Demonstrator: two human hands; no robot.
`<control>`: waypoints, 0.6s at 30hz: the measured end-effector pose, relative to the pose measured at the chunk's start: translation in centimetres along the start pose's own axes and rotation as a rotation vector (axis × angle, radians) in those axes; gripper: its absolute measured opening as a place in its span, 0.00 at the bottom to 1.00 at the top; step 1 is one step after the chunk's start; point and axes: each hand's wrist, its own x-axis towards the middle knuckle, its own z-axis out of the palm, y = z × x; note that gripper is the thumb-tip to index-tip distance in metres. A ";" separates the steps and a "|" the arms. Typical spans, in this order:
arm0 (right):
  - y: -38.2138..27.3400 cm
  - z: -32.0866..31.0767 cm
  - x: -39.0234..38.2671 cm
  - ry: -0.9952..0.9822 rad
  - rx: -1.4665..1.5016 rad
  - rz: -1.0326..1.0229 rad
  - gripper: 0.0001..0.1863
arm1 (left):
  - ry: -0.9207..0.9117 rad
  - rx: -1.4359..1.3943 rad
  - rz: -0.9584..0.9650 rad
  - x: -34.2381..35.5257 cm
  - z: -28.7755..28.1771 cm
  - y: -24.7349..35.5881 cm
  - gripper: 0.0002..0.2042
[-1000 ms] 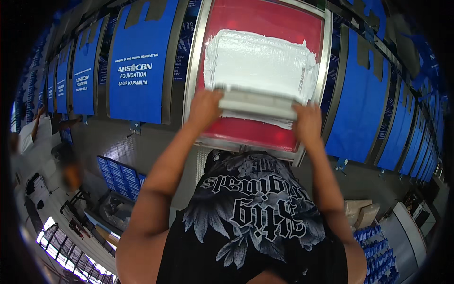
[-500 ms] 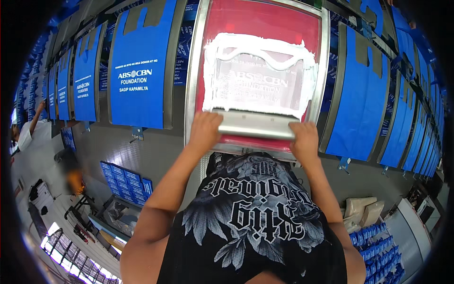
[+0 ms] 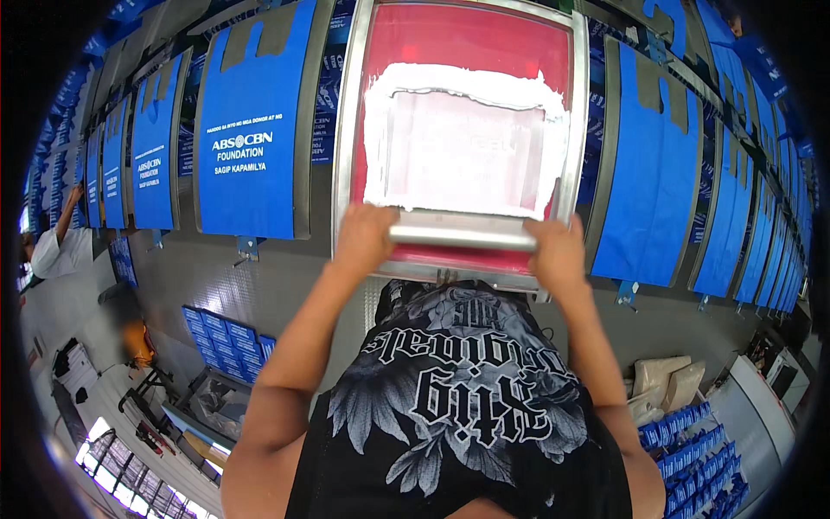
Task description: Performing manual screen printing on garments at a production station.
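A screen-printing frame point(image 3: 345, 147) with metal edges lies in front of me, its mesh point(image 3: 467, 39) red. Thick white ink point(image 3: 471, 80) rings a pale rectangular printing area point(image 3: 467, 151), where the lettering shows only faintly. Across the near end of the screen lies a metal squeegee point(image 3: 462, 232). My left hand point(image 3: 367, 235) is closed round its left end, and my right hand point(image 3: 556, 249) grips the right end. The squeegee's blade is hidden beneath its handle.
Blue fabric bag pieces lie on boards to the left point(image 3: 251, 147) and right point(image 3: 653, 173), in rows. Below left is a stack of blue printed pieces point(image 3: 223, 337); below right, a rack of blue items point(image 3: 692, 450). Another person's sleeve point(image 3: 60, 253) shows at far left.
The wavy ink band at the far part of the printing area is gone, and the lettering looks fainter under white. The squeegee is again at the near end, tilted differently.
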 end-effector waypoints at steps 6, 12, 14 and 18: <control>4.1 -0.7 10.9 0.303 -0.119 -0.129 0.21 | 0.133 0.067 -0.058 11.8 -1.1 -3.3 0.13; 5.6 -8.4 19.8 0.065 -0.043 -0.082 0.22 | -0.010 0.089 -0.189 19.7 -6.3 -3.2 0.19; 5.6 -10.3 19.4 0.122 -0.045 -0.131 0.22 | 0.109 0.088 -0.184 18.3 -7.5 -2.9 0.19; 6.2 -12.9 20.6 -0.019 0.104 -0.037 0.25 | 0.509 0.128 -0.078 8.1 -6.1 2.4 0.17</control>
